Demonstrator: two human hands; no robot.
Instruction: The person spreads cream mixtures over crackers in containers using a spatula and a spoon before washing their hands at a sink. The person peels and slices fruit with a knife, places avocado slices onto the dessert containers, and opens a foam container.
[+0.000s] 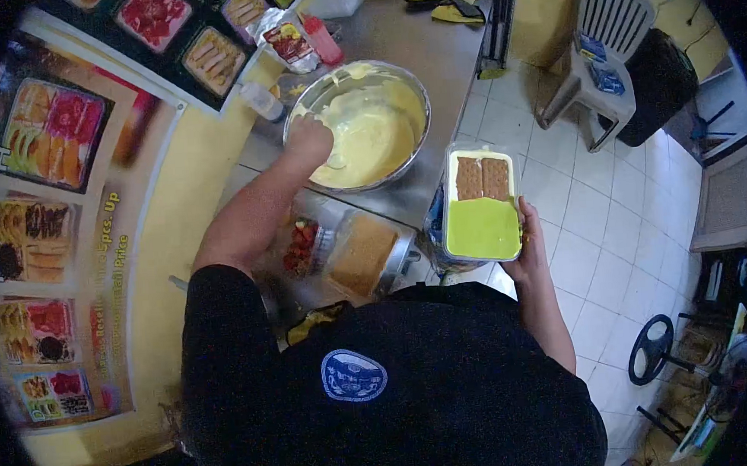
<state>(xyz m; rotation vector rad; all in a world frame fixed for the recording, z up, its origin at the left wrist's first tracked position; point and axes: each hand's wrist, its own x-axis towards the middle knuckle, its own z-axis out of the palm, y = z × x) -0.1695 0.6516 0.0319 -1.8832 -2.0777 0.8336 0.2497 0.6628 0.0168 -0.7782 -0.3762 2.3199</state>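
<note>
My left hand is closed over the left part of a large metal bowl, at the edge of the pale yellow cream inside. What its fingers hold is hidden. On the right, my right hand grips a clear rectangular container by its lower right side, beyond the bowl. Two brown crackers lie in the container's upper part, with cream around them. A flat bright green piece covers its lower part.
Near my body are a tray of brown crumb and a container of red pieces. A red-capped bottle and foil pack stand behind the bowl. A plastic chair is at the right.
</note>
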